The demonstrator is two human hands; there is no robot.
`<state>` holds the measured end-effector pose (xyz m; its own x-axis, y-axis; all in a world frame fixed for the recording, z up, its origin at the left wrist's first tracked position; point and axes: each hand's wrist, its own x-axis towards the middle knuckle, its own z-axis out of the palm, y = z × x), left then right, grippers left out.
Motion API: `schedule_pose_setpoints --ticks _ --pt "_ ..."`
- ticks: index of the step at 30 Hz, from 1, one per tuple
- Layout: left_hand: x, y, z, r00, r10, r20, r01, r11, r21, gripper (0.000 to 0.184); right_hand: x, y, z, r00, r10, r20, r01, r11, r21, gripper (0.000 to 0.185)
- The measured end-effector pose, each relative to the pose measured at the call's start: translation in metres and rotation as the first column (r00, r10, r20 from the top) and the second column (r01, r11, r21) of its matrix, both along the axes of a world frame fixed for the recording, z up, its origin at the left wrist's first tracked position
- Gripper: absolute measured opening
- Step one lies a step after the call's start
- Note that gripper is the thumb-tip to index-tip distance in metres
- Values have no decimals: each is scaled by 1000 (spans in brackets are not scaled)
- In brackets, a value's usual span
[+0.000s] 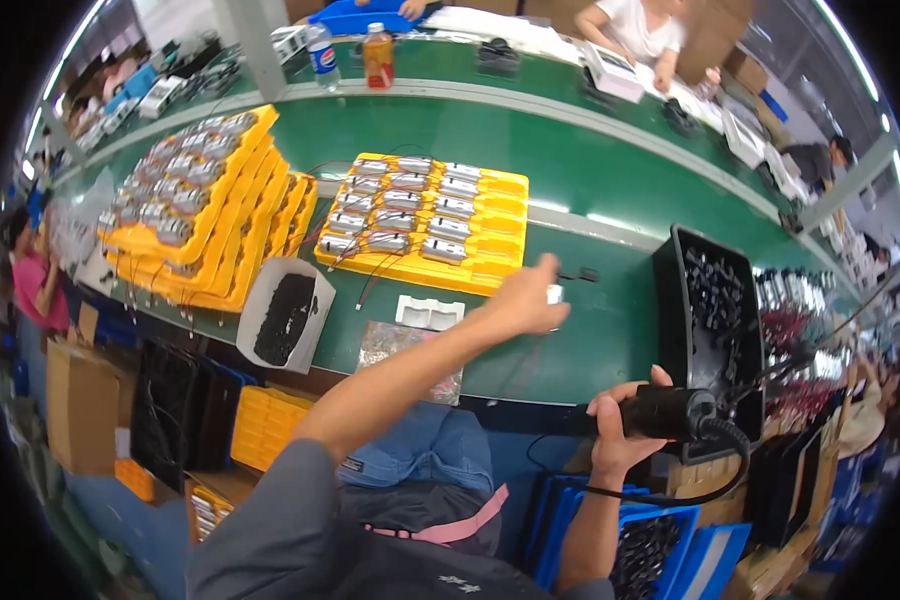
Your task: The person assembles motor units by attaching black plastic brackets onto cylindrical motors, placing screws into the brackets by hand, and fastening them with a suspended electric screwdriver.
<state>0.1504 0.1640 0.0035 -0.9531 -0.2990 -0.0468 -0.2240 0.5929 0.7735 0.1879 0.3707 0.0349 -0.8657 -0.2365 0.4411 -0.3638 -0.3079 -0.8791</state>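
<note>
My left hand [532, 300] reaches over the green bench, fingers closed near a small pale piece [555, 294]; what they grip is partly hidden. Just beyond the fingertips lies a small black part [584, 274]. Lower right, my right hand [618, 425] is wrapped round a black electric screwdriver [662, 412] with a coiled cord [735, 450]. To the left of my left hand sits a yellow tray [505, 222] with rows of silver motor-like cylinders [400, 219] and thin wires. A white two-hollow holder [430, 313] lies in front of that tray.
Stacked yellow trays [255, 225] with more cylinders stand left, beside a white box [325, 310] of small black pieces. A deep black bin [670, 330] of black parts is at right. Two bottles [378, 57] stand at the back; other people [645, 35] sit beyond.
</note>
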Motion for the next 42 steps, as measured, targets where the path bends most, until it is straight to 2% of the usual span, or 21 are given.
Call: schedule_pose_setpoints --ticks 5,8,11,13,15,16,17,18,20,22,25,26,27,29,33,36,37,38,40,41,42 --pt "-97 33 -37 996 67 58 -63 996 -69 55 6 -11 5 999 -39 -11 39 995 91 63" --pt "-97 35 -42 996 83 18 -81 991 -110 60 10 -13 5 999 -35 13 34 994 103 64" --pt "-64 30 -9 988 142 -62 -152 960 -237 70 12 -14 7 998 -5 56 -1 994 109 64" --pt "-35 0 6 974 213 -74 -225 898 -377 62 7 -11 -1 999 10 39 -16 989 144 65" --pt "-2 -43 -3 920 268 -284 -388 720 -575 57 1 -12 -4 1000 21 -17 -18 981 192 65" --pt "10 -68 -1 944 312 -106 -291 636 -715 55 1 -16 -2 998 59 38 -65 984 167 64" --pt "24 -82 -2 942 298 -151 -296 534 -792 54 2 -22 1 992 93 87 -104 985 139 63" --pt "31 -93 -12 939 324 -114 -277 520 -808 52 3 -27 4 985 118 128 -132 985 109 61" --pt "34 -102 -15 960 279 11 -166 602 -781 53 -4 -30 -12 990 143 6 -137 931 337 59" --pt "32 -110 -28 975 217 41 -103 610 -786 53 -3 -37 2 977 201 69 -213 909 357 59" --pt "31 -138 -63 992 105 72 11 495 -869 53 -8 -45 11 967 235 -101 -210 955 210 63" --pt "32 -123 -45 990 133 50 -35 571 -820 52 -10 -44 14 959 250 -135 -218 951 218 64" --pt "33 -125 -54 996 93 17 -28 464 -885 49 -11 -45 13 952 293 -92 -269 940 210 64" --pt "23 -193 -133 991 -85 -102 -39 551 -833 49 -15 -46 21 936 349 -57 -329 918 223 64" --pt "28 -149 -66 995 -39 -89 -36 695 -718 47 -31 -41 25 912 356 -203 -258 884 390 70" --pt "36 -138 -44 984 127 -128 -175 846 -503 43 -55 -21 18 849 254 -463 2 876 483 70" --pt "39 -130 -33 963 158 -219 -227 912 -340 42 -61 -4 31 881 281 -380 -39 845 534 61" --pt "44 -125 -16 965 210 -159 -245 939 -240 40 -73 8 28 868 163 -470 121 847 518 49" --pt "42 -144 -34 814 298 -499 -330 944 26 40 -108 37 28 838 -78 -540 400 761 511 31" --pt "55 -150 -25 841 437 -319 -252 838 484 44 -131 50 22 873 -216 -437 435 750 498 31" --pt "62 -150 -9 840 504 -203 -280 721 634 47 -156 67 17 881 -295 -370 467 674 572 32"
